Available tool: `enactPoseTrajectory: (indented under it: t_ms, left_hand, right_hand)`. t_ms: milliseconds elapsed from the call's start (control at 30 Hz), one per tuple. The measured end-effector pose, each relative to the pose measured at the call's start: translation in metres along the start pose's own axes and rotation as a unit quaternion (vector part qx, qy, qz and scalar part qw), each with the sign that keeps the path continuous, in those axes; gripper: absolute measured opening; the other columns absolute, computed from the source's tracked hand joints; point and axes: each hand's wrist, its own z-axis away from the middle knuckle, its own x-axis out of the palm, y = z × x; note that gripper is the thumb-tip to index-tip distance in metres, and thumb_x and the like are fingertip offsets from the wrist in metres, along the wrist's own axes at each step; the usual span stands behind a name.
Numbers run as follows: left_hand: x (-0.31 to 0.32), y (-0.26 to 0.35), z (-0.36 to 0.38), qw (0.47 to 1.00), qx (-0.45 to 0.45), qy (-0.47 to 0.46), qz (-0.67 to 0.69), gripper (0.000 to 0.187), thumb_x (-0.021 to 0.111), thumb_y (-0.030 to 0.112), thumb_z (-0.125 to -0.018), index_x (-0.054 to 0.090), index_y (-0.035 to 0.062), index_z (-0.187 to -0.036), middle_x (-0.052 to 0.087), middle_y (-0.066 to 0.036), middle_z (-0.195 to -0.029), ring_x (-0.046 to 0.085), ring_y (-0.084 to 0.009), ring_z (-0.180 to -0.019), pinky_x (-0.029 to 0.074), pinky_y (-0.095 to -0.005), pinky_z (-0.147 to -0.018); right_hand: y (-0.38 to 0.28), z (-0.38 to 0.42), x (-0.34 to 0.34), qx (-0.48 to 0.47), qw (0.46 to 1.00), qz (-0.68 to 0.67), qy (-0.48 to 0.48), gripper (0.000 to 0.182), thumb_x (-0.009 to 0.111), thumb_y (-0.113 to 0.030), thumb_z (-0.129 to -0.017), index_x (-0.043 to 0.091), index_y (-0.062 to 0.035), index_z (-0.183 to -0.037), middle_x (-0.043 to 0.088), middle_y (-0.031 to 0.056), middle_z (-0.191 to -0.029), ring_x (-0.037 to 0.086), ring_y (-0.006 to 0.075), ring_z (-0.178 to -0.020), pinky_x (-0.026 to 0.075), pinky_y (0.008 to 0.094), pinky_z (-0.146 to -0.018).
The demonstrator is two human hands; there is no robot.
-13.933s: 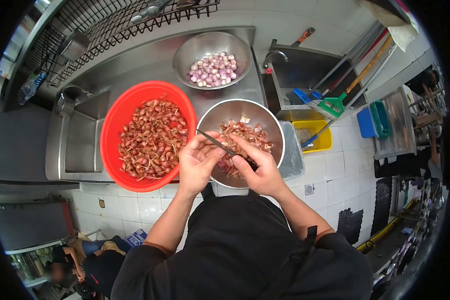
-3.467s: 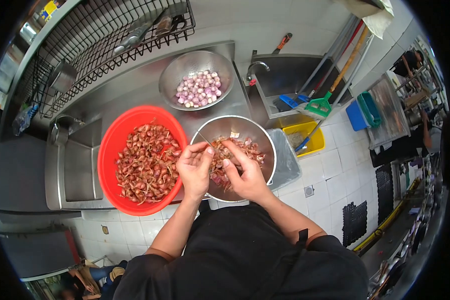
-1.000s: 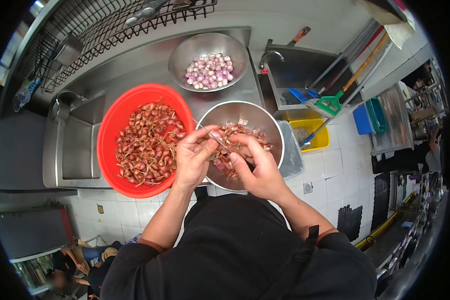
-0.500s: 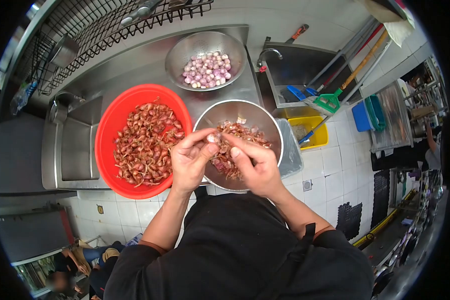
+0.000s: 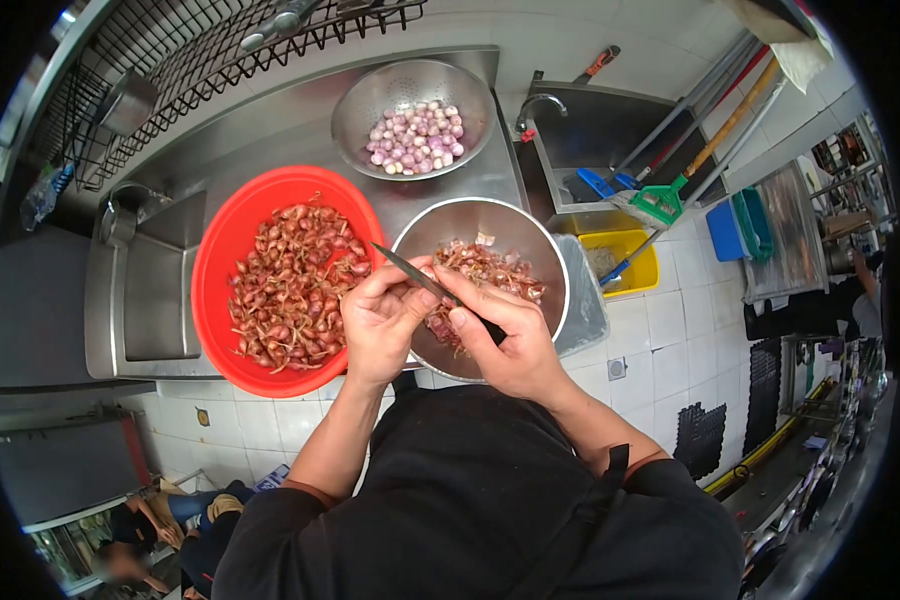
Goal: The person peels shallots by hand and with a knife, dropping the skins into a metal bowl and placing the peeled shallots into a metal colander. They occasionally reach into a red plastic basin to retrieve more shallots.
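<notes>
A small knife (image 5: 407,265) with a dark handle is in my right hand (image 5: 520,345), its blade slanting up and left across the fingers of my left hand (image 5: 378,325). Between my left thumb and fingertips is a shallot, mostly hidden by the blade and fingers. Both hands are over the near left side of a steel bowl (image 5: 558,250) with reddish-brown skins (image 5: 490,270) in it. To the left, a red basin (image 5: 210,290) holds many unpeeled shallots (image 5: 295,285). Behind the bowl, peeled shallots (image 5: 415,137) lie in a steel colander (image 5: 355,105).
A steel sink (image 5: 160,300) is set in the counter at left, under a wire rack (image 5: 200,60). To the right are a faucet (image 5: 540,103), a yellow bucket (image 5: 645,268) and a green broom (image 5: 658,205). Other people (image 5: 170,520) are at lower left.
The knife blade has swung into view across my left fingers, covering the shallot seen before. My right hand has turned, showing the dark handle. My left hand stays nearly in place.
</notes>
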Motion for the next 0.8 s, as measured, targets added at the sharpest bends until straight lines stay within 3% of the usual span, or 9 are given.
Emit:
enactPoseTrajectory:
  t_ms: [133, 200, 233, 300, 533, 600, 633, 800]
  left_hand:
    - [-0.001, -0.003, -0.001, 1.0, 0.002, -0.004, 0.002, 0.032, 0.065, -0.007, -0.089, 0.059, -0.0056, -0.121, 0.067, -0.013, -0.111, 0.066, -0.0156, -0.1, 0.055, -0.0296, -0.086]
    - [-0.004, -0.004, -0.001, 1.0, -0.009, 0.005, 0.02, 0.032, 0.065, -0.006, -0.09, 0.059, -0.0057, -0.122, 0.067, -0.013, -0.111, 0.066, -0.0159, -0.099, 0.055, -0.0295, -0.085]
    - [-0.007, -0.004, -0.002, 0.998, -0.029, -0.023, 0.058, 0.033, 0.063, -0.004, -0.092, 0.058, -0.0058, -0.124, 0.067, -0.013, -0.113, 0.066, -0.0161, -0.099, 0.055, -0.0292, -0.085]
    - [-0.009, -0.002, -0.004, 0.993, -0.049, -0.05, 0.095, 0.033, 0.062, -0.002, -0.093, 0.057, -0.0059, -0.126, 0.067, -0.014, -0.114, 0.066, -0.0162, -0.099, 0.054, -0.0288, -0.086]
    - [-0.006, 0.0, -0.005, 0.988, -0.093, -0.045, 0.113, 0.036, 0.057, 0.003, -0.096, 0.053, -0.0057, -0.131, 0.066, -0.011, -0.113, 0.063, -0.016, -0.099, 0.05, -0.0284, -0.088]
    - [-0.009, -0.002, -0.006, 0.988, -0.094, -0.044, 0.115, 0.036, 0.058, 0.002, -0.096, 0.054, -0.0058, -0.131, 0.065, -0.011, -0.113, 0.063, -0.0159, -0.099, 0.05, -0.0285, -0.089]
    - [-0.009, -0.003, -0.006, 0.989, -0.087, -0.041, 0.115, 0.036, 0.058, 0.002, -0.096, 0.054, -0.0056, -0.13, 0.066, -0.011, -0.113, 0.064, -0.0155, -0.1, 0.05, -0.0283, -0.09]
    - [-0.006, 0.001, -0.005, 0.996, -0.063, -0.029, 0.057, 0.034, 0.06, -0.002, -0.094, 0.056, -0.0056, -0.128, 0.067, -0.011, -0.112, 0.064, -0.0143, -0.103, 0.051, -0.0276, -0.092]
  right_hand:
    - [0.003, 0.001, -0.004, 0.051, 0.999, 0.007, -0.015, 0.037, 0.058, -0.005, -0.095, 0.059, 0.0013, -0.131, 0.07, 0.0144, -0.113, 0.066, 0.016, -0.096, 0.05, 0.0265, -0.085]
    - [0.004, 0.001, -0.003, 0.111, 0.988, -0.106, 0.007, 0.035, 0.056, -0.007, -0.097, 0.059, 0.0018, -0.131, 0.07, 0.01, -0.109, 0.062, 0.0099, -0.091, 0.049, 0.0238, -0.082]
    - [0.004, 0.001, -0.004, 0.111, 0.988, -0.106, 0.007, 0.035, 0.056, -0.007, -0.097, 0.059, 0.0018, -0.131, 0.07, 0.01, -0.109, 0.062, 0.0099, -0.091, 0.049, 0.0238, -0.082]
    - [0.006, 0.001, -0.009, 0.202, 0.953, -0.226, 0.005, 0.034, 0.054, -0.008, -0.099, 0.059, 0.003, -0.13, 0.069, 0.0089, -0.114, 0.061, 0.0086, -0.097, 0.048, 0.0242, -0.087]
    - [0.005, -0.002, -0.009, 0.183, 0.968, -0.173, 0.018, 0.034, 0.054, -0.008, -0.099, 0.058, 0.0045, -0.13, 0.067, 0.013, -0.122, 0.059, 0.0143, -0.114, 0.045, 0.0281, -0.099]
    - [0.01, -0.002, -0.006, 0.095, 0.992, -0.047, 0.066, 0.035, 0.055, -0.007, -0.098, 0.058, 0.005, -0.13, 0.065, 0.017, -0.125, 0.06, 0.0198, -0.118, 0.044, 0.0309, -0.101]
    - [0.01, -0.002, -0.006, 0.094, 0.992, -0.047, 0.066, 0.035, 0.055, -0.007, -0.098, 0.058, 0.005, -0.13, 0.065, 0.017, -0.125, 0.06, 0.0198, -0.118, 0.044, 0.0309, -0.101]
    - [-0.004, -0.001, -0.004, 0.046, 0.998, -0.038, -0.003, 0.038, 0.057, -0.006, -0.095, 0.056, 0.0044, -0.131, 0.063, 0.0187, -0.127, 0.061, 0.0256, -0.12, 0.045, 0.0336, -0.102]
